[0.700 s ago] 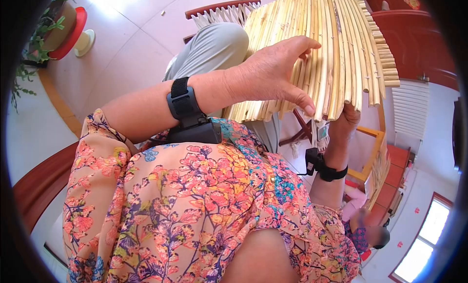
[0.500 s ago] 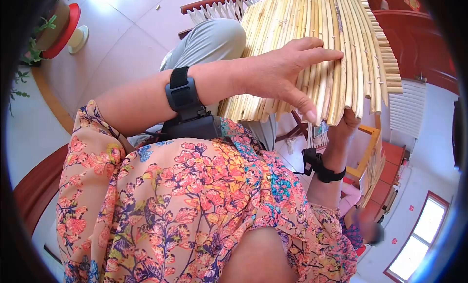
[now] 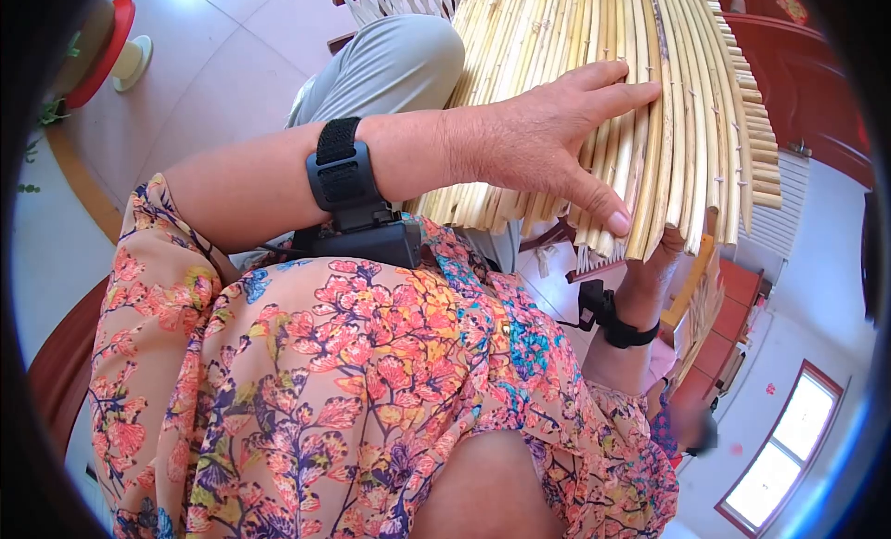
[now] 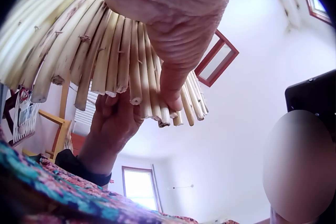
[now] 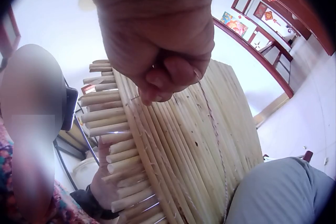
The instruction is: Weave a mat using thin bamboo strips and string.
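A mat of pale peeled stalks (image 3: 534,51), laid side by side and stitched across with thread, stands over the lap. Across its upper face lies my left hand (image 3: 557,135), fingers spread and straight. Its thumb (image 4: 170,90) touches the stalks near their cut ends. Beneath the mat's near edge is my right hand (image 3: 661,260), mostly hidden in the head view. In the right wrist view, that hand's fingers (image 5: 176,74) are curled close against the underside. A twisted string (image 5: 212,116) runs from them down over the mat, and they pinch it.
A grey-trousered knee (image 3: 399,70) is beside the mat. A folding stool (image 3: 394,5) with white webbing stands behind. At far left is a red-rimmed plant stand (image 3: 111,51). Another person (image 3: 682,423) sits at lower right near a yellow wooden frame (image 3: 696,279).
My left hand has straightened and spread its fingers and slid toward the right over the stalks. The right hand stays under the near edge. The head view has shifted slightly.
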A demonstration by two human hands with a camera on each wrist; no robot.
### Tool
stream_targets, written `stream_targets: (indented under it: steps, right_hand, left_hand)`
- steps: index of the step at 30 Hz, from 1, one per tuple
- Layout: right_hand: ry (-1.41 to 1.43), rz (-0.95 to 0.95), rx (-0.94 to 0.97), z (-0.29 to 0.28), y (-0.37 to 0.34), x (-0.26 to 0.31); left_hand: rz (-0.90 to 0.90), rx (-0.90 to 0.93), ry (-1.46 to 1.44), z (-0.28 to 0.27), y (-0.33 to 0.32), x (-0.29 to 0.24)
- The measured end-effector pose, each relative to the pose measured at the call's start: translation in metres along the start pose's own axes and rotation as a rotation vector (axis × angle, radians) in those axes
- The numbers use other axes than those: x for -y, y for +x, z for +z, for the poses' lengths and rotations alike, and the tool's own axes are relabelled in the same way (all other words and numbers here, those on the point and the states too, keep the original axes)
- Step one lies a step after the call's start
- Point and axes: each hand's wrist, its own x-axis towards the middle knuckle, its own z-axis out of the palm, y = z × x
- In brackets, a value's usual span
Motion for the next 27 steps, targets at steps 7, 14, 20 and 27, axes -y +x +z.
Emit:
stream_targets:
  steps: [7, 14, 20, 27]
  right_hand:
    - [-0.363, -0.124, 0.065, -0.002, 0.007, 0.035]
    - [0.063, 0.444, -0.119, -0.010, -0.019, 0.053]
    - [-0.375, 0.361, -0.223, -0.033, -0.046, 0.049]
    - [0.108, 0.474, -0.226, -0.055, -0.051, 0.043]
  left_hand:
    - [0.130, -0.125, 0.147, 0.017, 0.002, 0.005]
    - [0.163, -0.184, 0.116, 0.030, 0.009, 0.010]
    - [0.149, -0.199, 0.156, 0.045, 0.012, 0.008]
    - [0.153, -0.235, 0.189, 0.054, 0.014, 0.007]
